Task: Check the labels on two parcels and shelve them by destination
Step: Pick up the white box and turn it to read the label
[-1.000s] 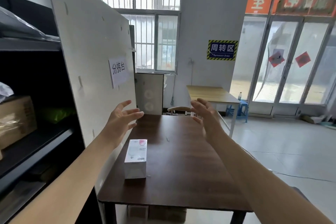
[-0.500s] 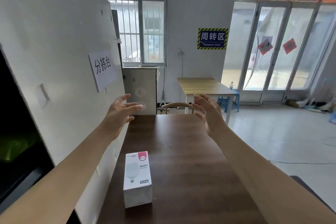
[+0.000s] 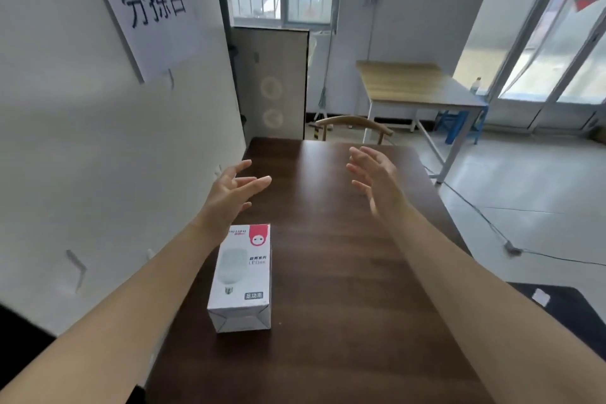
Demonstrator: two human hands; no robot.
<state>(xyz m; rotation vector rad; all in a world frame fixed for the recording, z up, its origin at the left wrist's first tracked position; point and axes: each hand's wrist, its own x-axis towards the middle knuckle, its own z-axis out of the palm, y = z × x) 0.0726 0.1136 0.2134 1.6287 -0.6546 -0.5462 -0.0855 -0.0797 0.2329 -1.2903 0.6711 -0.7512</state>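
A white LED-bulb box with a red corner lies flat on the dark wooden table, near its left side. My left hand hovers open just beyond the box's far end, fingers spread, holding nothing. Over the table's far middle, my right hand is also open and empty, palm turned left. Only one parcel is in view.
A white panel with a paper sign runs along the table's left edge. Behind the table stand a wooden chair and a light wooden table. A cable crosses the floor at right.
The view has come closer and tipped down, so the shelves on the left have left the frame. Both hands have lowered toward the table, still open and empty. The box has not moved.
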